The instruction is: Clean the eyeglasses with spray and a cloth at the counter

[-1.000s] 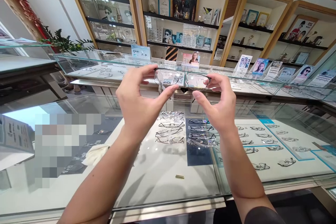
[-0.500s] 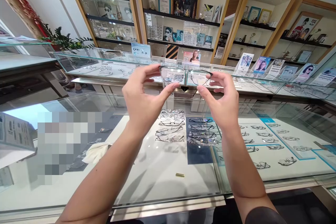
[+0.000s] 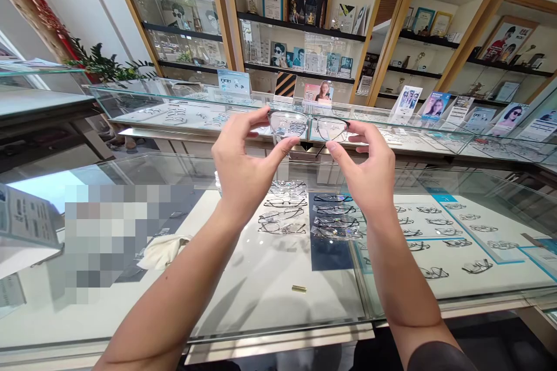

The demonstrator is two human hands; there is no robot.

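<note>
Glasses [image 3: 311, 118] held up over glass-topped table [image 3: 261, 295], far display case [image 3: 174, 134] seen behind; left end pinched by left hand [image 3: 246, 156], right end by right hand [image 3: 374, 159]; since second ago, left hand brought slightly rightward, right hand barely shifted; grip kept at both ends, nothing let go; below, spectacle rows [image 3: 282, 228], small gold-coloured piece [image 3: 299, 288] seen; pale cloth [image 3: 163, 250] left of them
</note>
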